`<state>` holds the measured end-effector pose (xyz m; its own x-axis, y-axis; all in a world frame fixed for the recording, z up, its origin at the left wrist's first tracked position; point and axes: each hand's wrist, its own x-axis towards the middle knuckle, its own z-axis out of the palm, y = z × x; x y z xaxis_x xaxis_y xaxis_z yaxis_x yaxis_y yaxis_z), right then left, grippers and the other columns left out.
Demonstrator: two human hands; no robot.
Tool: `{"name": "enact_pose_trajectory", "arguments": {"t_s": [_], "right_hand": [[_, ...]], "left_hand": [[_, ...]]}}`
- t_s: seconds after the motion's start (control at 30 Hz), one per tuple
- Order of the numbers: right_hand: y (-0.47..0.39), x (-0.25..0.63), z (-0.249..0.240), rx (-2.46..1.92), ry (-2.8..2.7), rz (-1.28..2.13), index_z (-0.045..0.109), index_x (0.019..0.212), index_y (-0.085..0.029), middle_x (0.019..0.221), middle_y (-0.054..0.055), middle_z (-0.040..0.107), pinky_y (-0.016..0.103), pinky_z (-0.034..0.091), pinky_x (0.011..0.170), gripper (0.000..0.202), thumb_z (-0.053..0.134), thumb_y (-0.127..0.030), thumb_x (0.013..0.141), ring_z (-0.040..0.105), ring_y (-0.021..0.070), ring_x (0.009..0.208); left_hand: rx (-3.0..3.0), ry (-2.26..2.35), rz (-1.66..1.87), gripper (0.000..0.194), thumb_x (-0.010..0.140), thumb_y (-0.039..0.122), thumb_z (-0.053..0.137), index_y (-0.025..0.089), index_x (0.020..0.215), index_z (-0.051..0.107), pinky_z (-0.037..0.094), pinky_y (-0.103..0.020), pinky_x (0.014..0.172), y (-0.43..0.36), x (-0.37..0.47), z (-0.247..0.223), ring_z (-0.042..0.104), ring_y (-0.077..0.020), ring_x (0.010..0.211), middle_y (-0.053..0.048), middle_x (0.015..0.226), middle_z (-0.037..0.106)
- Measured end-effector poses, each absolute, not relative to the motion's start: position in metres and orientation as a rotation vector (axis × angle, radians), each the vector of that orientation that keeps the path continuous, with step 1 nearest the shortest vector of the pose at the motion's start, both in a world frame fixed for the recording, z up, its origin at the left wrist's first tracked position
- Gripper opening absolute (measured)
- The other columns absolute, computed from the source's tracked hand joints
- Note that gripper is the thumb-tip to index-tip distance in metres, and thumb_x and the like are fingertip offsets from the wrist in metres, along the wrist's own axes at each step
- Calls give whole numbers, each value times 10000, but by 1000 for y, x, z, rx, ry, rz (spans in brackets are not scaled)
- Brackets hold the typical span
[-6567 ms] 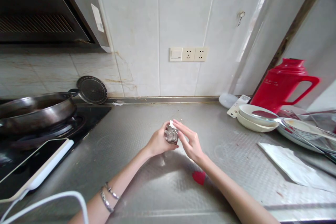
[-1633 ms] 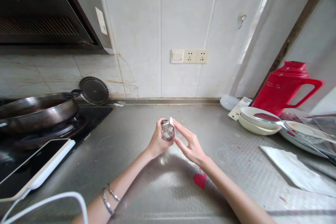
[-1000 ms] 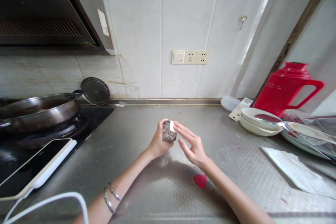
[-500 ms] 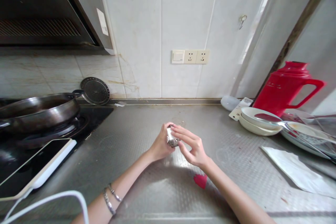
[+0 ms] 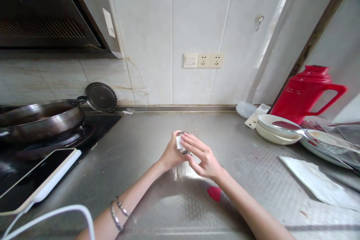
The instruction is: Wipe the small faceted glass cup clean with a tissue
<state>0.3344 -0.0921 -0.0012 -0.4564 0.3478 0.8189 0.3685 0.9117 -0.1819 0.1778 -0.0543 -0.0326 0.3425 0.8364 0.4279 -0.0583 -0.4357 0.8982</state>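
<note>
Above the middle of the steel counter (image 5: 157, 127), my left hand (image 5: 170, 154) is wrapped round a small silvery-white object (image 5: 181, 144). What the object is, I cannot make out. My right hand (image 5: 204, 159) lies against it from the right, fingers stretched over its top and face, thumb near its lower edge. A red piece (image 5: 214, 193) lies on the counter beside my right forearm. Two silver bracelets circle my left wrist.
On the left, a steel pan (image 5: 42, 120) sits on the black stove, with a phone (image 5: 36, 180) and white cable (image 5: 70, 207) nearer. To the right stand a red thermos (image 5: 303, 95), stacked bowls (image 5: 277, 135), plates and a white paper (image 5: 317, 183).
My right fingers have slid slightly left over the silvery object, covering more of it. The object has shifted a little to the left in my left hand.
</note>
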Motion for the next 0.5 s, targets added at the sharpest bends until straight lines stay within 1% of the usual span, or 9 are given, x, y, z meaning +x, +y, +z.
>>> {"name": "enact_pose_trajectory", "arguments": {"t_s": [0.03, 0.1, 0.17, 0.27, 0.4, 0.5], "right_hand": [[-91, 334, -1, -549, -2073, 0, 454, 1378, -231, 1374, 96, 517, 496, 410, 1061, 483, 458, -181, 897, 446, 255, 1303], [-89, 335, -2, -662, -2001, 83, 513, 1333, -235, 1344, 93, 548, 474, 431, 1047, 416, 418, -199, 929, 488, 243, 1270], [-86, 337, -4, -774, -1897, 165, 584, 1264, -240, 1285, 92, 599, 449, 472, 1010, 366, 393, -231, 952, 544, 237, 1215], [-85, 339, -5, -819, -1812, 179, 639, 1193, -247, 1210, 89, 652, 440, 499, 978, 333, 409, -260, 952, 599, 239, 1147], [-88, 338, -5, -641, -1907, 73, 598, 1244, -229, 1256, 104, 619, 453, 479, 1001, 358, 463, -211, 913, 572, 246, 1182], [-89, 336, -3, -511, -2038, 22, 540, 1306, -227, 1290, 99, 595, 463, 455, 1029, 418, 462, -182, 899, 528, 246, 1231]], "left_hand": [[1724, 695, 1218, 768, 577, 149, 783, 212, 1193, 329, 449, -378, 931, -56, 178, -31, 560, -259, 1109, -143, 1252, 526], [1768, 715, 1181, 719, 598, 126, 753, 205, 1189, 350, 472, -357, 880, -60, 180, -27, 594, -239, 1042, -127, 1212, 553], [1753, 780, 1150, 738, 573, 101, 747, 203, 1190, 355, 484, -330, 820, -63, 181, -23, 616, -217, 961, -95, 1141, 583], [1695, 844, 1163, 766, 534, 100, 762, 204, 1177, 361, 474, -318, 811, -63, 181, -22, 609, -206, 944, -69, 1093, 594], [1651, 790, 1192, 748, 539, 166, 790, 207, 1155, 367, 473, -338, 846, -57, 180, -28, 600, -208, 973, -91, 1147, 582], [1740, 724, 1207, 692, 541, 197, 796, 186, 1127, 427, 458, -373, 905, -57, 182, -28, 579, -249, 1041, -111, 1142, 590]]}}
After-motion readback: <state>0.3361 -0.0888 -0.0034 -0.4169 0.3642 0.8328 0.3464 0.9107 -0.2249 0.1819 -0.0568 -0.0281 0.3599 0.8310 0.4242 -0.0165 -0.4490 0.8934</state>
